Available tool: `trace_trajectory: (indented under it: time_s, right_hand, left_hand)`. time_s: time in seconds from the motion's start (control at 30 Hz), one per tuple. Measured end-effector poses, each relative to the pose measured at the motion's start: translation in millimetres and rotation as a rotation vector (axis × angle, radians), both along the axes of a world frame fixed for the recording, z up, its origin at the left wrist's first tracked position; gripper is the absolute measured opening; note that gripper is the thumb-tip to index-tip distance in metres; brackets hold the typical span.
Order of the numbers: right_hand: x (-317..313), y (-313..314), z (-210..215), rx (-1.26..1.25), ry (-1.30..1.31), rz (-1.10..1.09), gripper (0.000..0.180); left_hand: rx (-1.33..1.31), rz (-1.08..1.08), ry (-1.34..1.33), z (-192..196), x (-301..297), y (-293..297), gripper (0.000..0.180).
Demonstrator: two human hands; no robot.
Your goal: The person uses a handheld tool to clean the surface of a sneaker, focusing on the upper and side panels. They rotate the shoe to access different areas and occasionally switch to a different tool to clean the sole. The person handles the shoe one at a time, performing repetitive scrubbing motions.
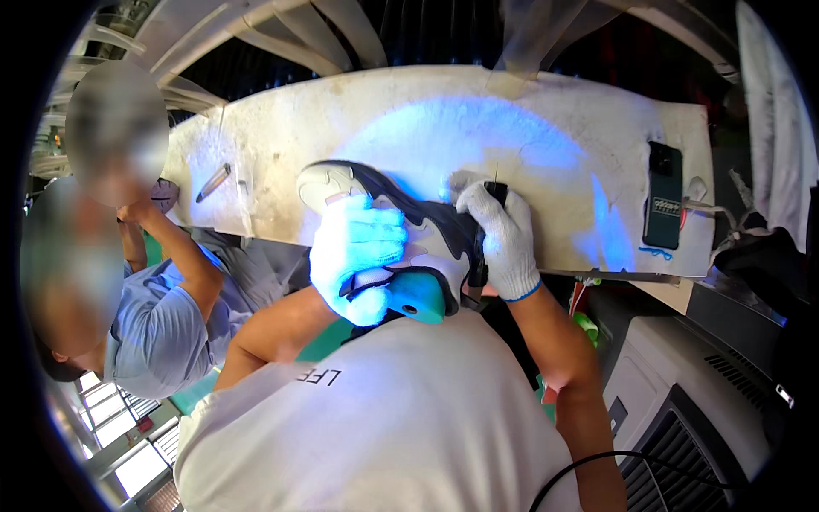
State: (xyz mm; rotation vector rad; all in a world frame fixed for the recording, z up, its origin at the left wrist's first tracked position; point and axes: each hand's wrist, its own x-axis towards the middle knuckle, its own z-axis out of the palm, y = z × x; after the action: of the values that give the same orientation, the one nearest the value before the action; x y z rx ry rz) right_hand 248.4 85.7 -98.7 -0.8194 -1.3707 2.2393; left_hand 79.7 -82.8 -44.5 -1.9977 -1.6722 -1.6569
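Observation:
A sneaker (437, 241) with a pale upper and dark, wavy sole edging lies on its side in front of me, toe to the far left. Its opening shows a teal shoe last (418, 295) with a dark hole. My left hand (357, 256), in a white glove lit bright blue, is closed round the shoe's opening and upper. At the sole's right end is my right hand (505, 243), also gloved. Its fingers are closed on a small black tool (496, 193) with a thin tip pointing away; the exact kind is unclear, and most of it is hidden.
Blue light falls on the worn white table (281, 128). A pen-like tool (213, 183) lies left, a dark phone (663, 196) right. Another person (171, 316) sits at the left. A grey machine (682, 401) stands lower right; a black cable (597, 458) crosses near my right arm.

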Motion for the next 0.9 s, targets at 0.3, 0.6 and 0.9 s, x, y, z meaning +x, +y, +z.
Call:
trace_trajectory:
  time_s: [0.3, 0.6, 0.9]
  right_hand:
    - [-22.6, 13.2, 25.5, 0.432, -0.076, 0.254, 0.032]
    - [15.6, 82.1, 4.6, 1.031, -0.765, -0.218, 0.054]
    - [39.4, 107.7, 5.9, 1.073, -0.686, -0.193, 0.066]
  left_hand:
    - [-0.014, -0.073, 0.02, 18.6, -1.7, 1.6, 0.032]
    - [-0.809, 0.427, -0.035, 82.2, 45.9, 39.4, 0.048]
    - [-0.854, 0.583, -0.384, 52.8, -50.4, 112.5, 0.095]
